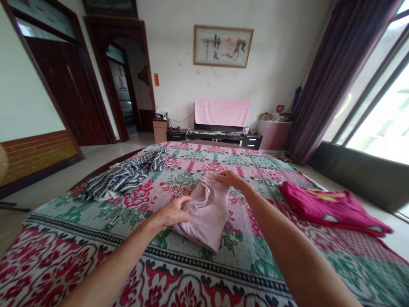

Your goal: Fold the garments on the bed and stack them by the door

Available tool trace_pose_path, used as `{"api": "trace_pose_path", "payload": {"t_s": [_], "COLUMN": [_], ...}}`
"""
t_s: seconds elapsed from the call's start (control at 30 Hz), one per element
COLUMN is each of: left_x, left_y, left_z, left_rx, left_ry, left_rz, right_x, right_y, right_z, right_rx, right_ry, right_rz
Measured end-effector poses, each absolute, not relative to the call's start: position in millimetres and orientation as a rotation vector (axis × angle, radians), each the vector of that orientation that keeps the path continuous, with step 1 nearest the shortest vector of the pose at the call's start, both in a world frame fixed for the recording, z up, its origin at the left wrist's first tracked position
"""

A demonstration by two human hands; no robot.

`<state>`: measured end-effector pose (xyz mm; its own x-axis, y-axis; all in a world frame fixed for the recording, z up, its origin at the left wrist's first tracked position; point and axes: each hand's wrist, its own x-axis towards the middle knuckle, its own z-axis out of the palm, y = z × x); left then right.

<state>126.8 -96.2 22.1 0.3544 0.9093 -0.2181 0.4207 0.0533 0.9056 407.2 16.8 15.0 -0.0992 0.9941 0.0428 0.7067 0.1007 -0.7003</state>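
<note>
Currently, a pale pink garment (209, 224) is lying folded near the middle of a flowered cloth (96, 232), with its curved neckline showing on the top layer, between the person's two hands. The left hand (174, 212) is resting on the garment's left edge; its thumb and fingers are standing spread, with a gap of pink fabric showing between them. The right hand (230, 179) is touching the garment's far right corner, its fingers lying close together over the fabric and pointing left; whether this grip is pinching the material, I cannot tell, since the thumb is not showing clearly.

To the left and farther off, a black-and-white striped garment (124, 175) is lying in a loose, rumpled heap, well apart from the pink one. On the right, a magenta fabric bundle (329, 209) is lying folded and flat on the same cloth, also well apart.

Beyond the far edge, a pink towel (223, 111) is hanging above a dark low cabinet (252, 142), and a framed picture (223, 46) is hanging on the wall over it. A purple curtain (322, 85) is hanging at the far right, beside the window (380, 102).
</note>
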Motion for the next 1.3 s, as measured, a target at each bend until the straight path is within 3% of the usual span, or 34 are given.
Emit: {"api": "trace_pose_path", "payload": {"t_s": [0.5,0.73,0.87,1.0,1.07,1.3], "left_x": [133,133,131,133,133,131], "left_y": [-18,-20,-25,-29,-29,-34], "left_z": [4,-11,-9,-10,-13,-10], "left_rx": [1.072,1.492,1.846,2.006,2.024,1.919], "left_ry": [1.238,1.453,1.572,1.549,1.549,1.64], "left_rz": [1.122,1.138,1.019,1.077,1.08,1.018], "right_x": [477,495,495,479,464,404], "right_y": [-65,-83,-79,-70,-68,-67], "right_z": [10,7,11,16,16,21], "right_rx": [-1.492,-1.468,-1.646,-1.77,-1.649,-1.464], "right_ry": [-1.138,-1.305,-1.423,-1.566,-1.746,-2.272], "right_rz": [1.382,1.536,1.202,0.339,0.08,-0.026]}}
